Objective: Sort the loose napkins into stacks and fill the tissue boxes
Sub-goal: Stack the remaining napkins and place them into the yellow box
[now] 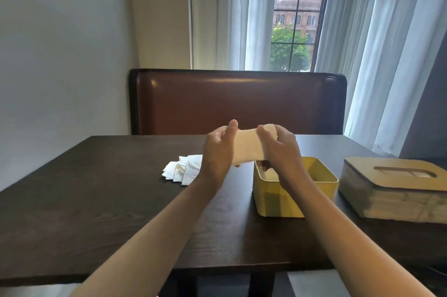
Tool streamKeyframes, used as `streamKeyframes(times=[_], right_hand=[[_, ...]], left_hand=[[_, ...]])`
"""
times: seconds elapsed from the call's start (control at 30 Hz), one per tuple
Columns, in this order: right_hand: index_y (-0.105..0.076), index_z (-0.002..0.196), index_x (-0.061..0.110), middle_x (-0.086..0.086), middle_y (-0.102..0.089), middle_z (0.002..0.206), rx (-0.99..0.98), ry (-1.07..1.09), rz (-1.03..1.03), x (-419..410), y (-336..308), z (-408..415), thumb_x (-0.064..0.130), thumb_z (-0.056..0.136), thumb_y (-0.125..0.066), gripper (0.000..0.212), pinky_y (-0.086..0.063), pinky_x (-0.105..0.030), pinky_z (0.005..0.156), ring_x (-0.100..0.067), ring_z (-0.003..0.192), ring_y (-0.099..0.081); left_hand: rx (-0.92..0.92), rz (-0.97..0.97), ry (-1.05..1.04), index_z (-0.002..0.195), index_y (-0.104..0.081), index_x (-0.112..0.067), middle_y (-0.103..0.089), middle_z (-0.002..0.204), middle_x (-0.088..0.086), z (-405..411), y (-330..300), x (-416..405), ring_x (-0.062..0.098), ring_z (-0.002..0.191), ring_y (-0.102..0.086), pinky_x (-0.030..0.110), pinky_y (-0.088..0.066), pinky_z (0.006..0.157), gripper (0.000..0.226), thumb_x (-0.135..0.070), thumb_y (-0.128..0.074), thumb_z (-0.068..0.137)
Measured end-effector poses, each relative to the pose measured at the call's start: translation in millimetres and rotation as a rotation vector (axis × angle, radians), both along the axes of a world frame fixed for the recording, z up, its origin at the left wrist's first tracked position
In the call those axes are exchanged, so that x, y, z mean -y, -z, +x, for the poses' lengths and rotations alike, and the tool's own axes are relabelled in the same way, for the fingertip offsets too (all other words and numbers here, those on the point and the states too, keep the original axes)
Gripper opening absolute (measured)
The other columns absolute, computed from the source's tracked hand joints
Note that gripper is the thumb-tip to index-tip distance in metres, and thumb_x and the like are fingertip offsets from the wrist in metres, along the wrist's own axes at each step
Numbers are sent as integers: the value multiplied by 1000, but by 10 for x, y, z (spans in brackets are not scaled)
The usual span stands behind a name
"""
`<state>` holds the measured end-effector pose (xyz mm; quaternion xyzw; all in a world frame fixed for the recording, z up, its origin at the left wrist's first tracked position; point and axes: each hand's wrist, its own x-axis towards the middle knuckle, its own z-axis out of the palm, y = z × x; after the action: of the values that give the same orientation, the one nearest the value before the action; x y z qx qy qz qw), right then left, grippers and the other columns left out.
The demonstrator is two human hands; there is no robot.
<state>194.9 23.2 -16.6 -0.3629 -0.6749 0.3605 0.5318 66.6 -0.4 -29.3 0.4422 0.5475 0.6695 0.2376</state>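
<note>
- Nearest you on the dark surface (96, 200), the open yellow tissue box (294, 190) stands lidless; you cannot tell how full it is, so filling it looks unfinished.
- To its right, the lidded tissue box (391, 190) is closed, with something pale in its slot; it looks filled.
- Your left hand (217, 151) and right hand (280, 149) grip a folded napkin stack (246, 146) between them, fingers curled around its ends, just above the yellow box's far-left corner.
- Beyond your left hand, a heap of loose napkins (182, 169) lies unsorted.
</note>
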Motion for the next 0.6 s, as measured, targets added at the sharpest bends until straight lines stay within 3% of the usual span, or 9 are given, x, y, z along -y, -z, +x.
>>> streamKeyframes(times=[0.13,0.27,0.33,0.4,0.47,0.6], right_hand=[[-62,82,26,-2,-64,80,92,79,9,-165,-125,292,41,97,-55,23,-50,-24,47,-18,64,-65],[-65,78,19,-4,-64,77,207,67,-79,-342,-226,548,46,94,-59,32,-48,-21,49,-15,63,-64],[-66,78,20,-1,-63,76,287,66,-97,-436,-256,643,49,92,-62,32,-48,-19,49,-13,62,-63],[-68,78,19,-2,-62,74,316,64,-99,-526,-274,723,50,91,-62,34,-47,-18,49,-12,60,-61],[-69,85,15,-5,-64,80,274,10,-142,-596,-271,807,49,91,-63,35,-49,-18,54,-12,63,-61],[-70,90,11,-14,-66,93,195,-106,-204,-720,-210,947,31,93,-67,20,-55,-19,65,-15,70,-60]], left_hand=[[-113,-6,209,113,-69,-14,-72,99,9,127,34,-44,22,89,-69,27,-52,60,46,-51,-67,86],[-90,-106,487,119,-67,-14,-71,114,16,245,-29,-82,27,105,-69,32,-59,77,26,-28,-65,97],[-42,-191,621,121,-67,-14,-71,118,16,293,-87,-109,28,110,-69,37,-59,88,27,-24,-66,96],[-35,-259,647,118,-67,-12,-73,113,14,355,-142,-167,25,105,-70,35,-60,86,24,-21,-67,95],[0,-281,566,111,-67,-9,-73,103,11,420,-189,-239,21,95,-71,31,-61,74,17,-17,-66,96],[82,-332,475,110,-66,-3,-71,100,14,504,-218,-386,23,87,-69,31,-58,65,18,-14,-66,96]])
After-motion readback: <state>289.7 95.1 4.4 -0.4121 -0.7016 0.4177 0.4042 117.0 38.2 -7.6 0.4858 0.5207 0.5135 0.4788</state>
